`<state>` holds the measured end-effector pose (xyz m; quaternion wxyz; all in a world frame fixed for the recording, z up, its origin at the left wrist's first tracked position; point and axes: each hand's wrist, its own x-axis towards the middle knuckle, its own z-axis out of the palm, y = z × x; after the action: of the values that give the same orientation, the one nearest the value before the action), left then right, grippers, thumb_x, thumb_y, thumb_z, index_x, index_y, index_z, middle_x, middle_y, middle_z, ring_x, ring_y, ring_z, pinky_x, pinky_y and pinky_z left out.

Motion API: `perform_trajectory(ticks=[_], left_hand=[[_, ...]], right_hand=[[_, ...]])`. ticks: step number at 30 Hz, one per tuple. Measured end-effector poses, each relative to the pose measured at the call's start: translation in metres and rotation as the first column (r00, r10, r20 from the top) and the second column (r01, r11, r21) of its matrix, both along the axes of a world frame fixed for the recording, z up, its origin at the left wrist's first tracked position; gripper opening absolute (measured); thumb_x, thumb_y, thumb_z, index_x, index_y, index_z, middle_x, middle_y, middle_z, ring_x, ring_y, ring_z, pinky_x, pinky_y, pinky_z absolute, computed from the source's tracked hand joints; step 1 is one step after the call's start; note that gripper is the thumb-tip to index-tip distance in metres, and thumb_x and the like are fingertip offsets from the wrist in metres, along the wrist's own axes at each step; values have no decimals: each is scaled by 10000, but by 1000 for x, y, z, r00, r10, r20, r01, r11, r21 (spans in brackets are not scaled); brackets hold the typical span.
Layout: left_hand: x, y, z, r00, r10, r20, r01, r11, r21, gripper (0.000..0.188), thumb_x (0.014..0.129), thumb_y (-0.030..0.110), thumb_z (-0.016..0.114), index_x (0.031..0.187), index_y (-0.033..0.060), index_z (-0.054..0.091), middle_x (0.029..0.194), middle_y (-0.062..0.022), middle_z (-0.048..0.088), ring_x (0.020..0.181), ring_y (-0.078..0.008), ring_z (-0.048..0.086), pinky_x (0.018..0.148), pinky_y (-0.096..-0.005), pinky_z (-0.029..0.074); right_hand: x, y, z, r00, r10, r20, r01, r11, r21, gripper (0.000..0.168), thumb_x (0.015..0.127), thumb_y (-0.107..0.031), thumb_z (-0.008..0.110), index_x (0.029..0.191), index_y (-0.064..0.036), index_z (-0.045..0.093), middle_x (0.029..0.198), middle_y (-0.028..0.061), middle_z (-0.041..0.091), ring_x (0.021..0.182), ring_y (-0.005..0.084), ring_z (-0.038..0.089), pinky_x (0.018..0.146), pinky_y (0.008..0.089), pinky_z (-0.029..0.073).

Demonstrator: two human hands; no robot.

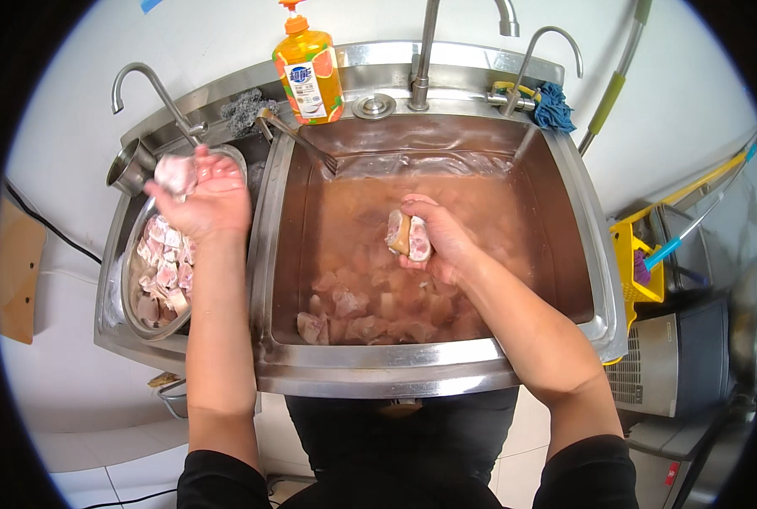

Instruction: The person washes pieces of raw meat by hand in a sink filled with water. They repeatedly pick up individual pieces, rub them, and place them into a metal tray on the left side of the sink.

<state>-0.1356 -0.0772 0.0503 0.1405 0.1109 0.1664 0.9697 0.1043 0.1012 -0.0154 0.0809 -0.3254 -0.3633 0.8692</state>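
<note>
My left hand [211,197] is over the left basin with its palm up and fingers apart. A blurred pale chunk of raw meat [176,175] is between its spread thumb and fingers, with no fingers closed around it. Below lies an oval metal tray [138,324] of raw, pale pink meat pieces [165,254], partly hidden by my forearm. My right hand [442,245] grips cut raw meat with skin and bone [410,237] above the large sink [264,254]. Cloudy reddish water [480,210] fills this sink, and more meat chunks [353,302] lie at its near side.
An orange dish soap bottle [308,76] stands behind the sink, beside steel tongs [305,143] and a steel wool scrubber [248,113]. Faucets [420,83] rise along the back. A steel cup [130,168] sits at left, a blue cloth [552,107] at right.
</note>
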Motion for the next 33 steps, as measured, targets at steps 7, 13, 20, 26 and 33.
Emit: perform_trajectory(ticks=[7,13,20,26,33], left_hand=[[49,38,-41,783,-503,-367,221,776,-591,323,981,321,545,1137,39,573,926,-76,644,741,-141,588,657,-261,493],[125,50,-62,208,-807,-553,-343,469,-814,589,733,92,825,1259,40,565,1116,-64,519,862,-139,563,712,-256,497],[115,45,-56,131,-873,-470,-438,375,-817,595,721,89,817,1240,54,528,1192,-80,487,862,-154,546,731,-297,499],[108,45,-61,346,-870,-350,-198,297,-934,475,744,-9,790,1123,53,510,1117,-49,587,955,-95,596,756,-271,536],[101,48,-60,452,-780,-432,15,491,-871,522,790,-59,753,1245,51,522,1033,-32,643,885,-121,642,713,-269,573]], right_hand=[[-6,-1,-7,999,-36,-12,33,978,-207,247,975,-321,524,1096,-106,531,916,87,612,763,246,638,629,410,559],[-3,0,-3,973,62,-224,-110,971,-211,433,1003,-463,443,1044,-46,552,900,99,630,780,234,659,703,367,569],[1,-10,5,957,84,-277,-106,992,-67,442,986,-522,475,1076,-93,534,954,83,630,821,209,666,717,369,569],[1,-7,8,991,0,-136,-13,995,-95,342,963,-500,525,1061,-171,523,971,72,611,796,209,652,693,397,550],[-1,5,-15,996,-66,-57,64,997,-34,240,986,-426,507,920,-197,535,822,19,587,678,172,587,549,357,466]])
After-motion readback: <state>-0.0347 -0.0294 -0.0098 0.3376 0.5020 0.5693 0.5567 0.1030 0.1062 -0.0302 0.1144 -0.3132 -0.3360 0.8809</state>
